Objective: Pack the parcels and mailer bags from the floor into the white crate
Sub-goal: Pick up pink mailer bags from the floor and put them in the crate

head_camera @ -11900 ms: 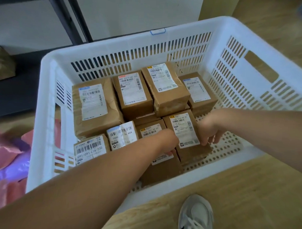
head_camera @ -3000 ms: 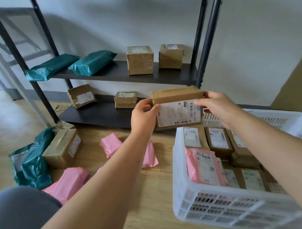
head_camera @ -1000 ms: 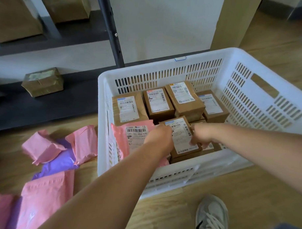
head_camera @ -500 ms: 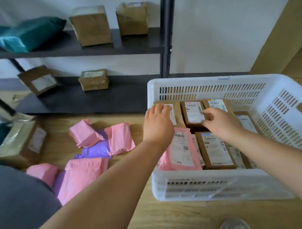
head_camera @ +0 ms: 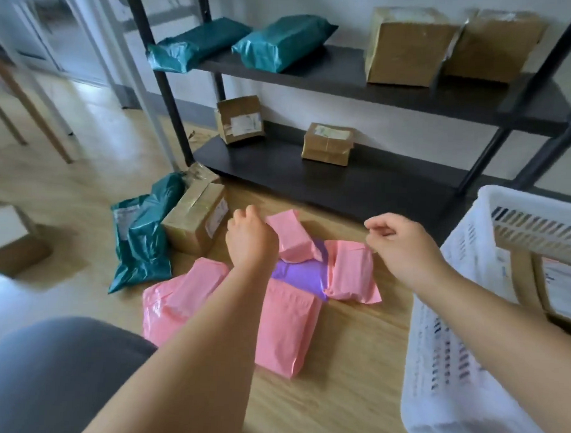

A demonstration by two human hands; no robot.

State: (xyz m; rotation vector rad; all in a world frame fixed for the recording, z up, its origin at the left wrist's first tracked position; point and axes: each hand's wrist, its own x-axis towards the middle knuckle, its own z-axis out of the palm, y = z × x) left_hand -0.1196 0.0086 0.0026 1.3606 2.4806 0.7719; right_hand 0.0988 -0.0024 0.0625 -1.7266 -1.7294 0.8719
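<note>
a grey-clad knee point(head_camera: 52, 370) is seen nearest, at the lower left; the white crate point(head_camera: 450, 368) is set at the right edge, and brown labelled parcels point(head_camera: 560, 290) are packed inside it; a large pink mailer bag point(head_camera: 283, 326) is laid flat on the wooden floor point(head_camera: 353, 380), with a second pink bag point(head_camera: 178, 293) beside it on the left; a purple mailer bag point(head_camera: 300, 273) is partly covered by two smaller pink bags point(head_camera: 351, 273); the left hand point(head_camera: 251, 241) is held over this pile, fingers loosely curled, nothing gripped; the right hand point(head_camera: 402, 249) is held in the air near the crate, fingers loosely bent, nothing held; farther left, a teal mailer bag point(head_camera: 144, 237) is leaned against a taped brown box point(head_camera: 196, 223); beyond, a black shelf rack point(head_camera: 343, 182) is loaded with brown parcels below, and with teal bags point(head_camera: 283, 43) and brown boxes point(head_camera: 410, 45) above.
</note>
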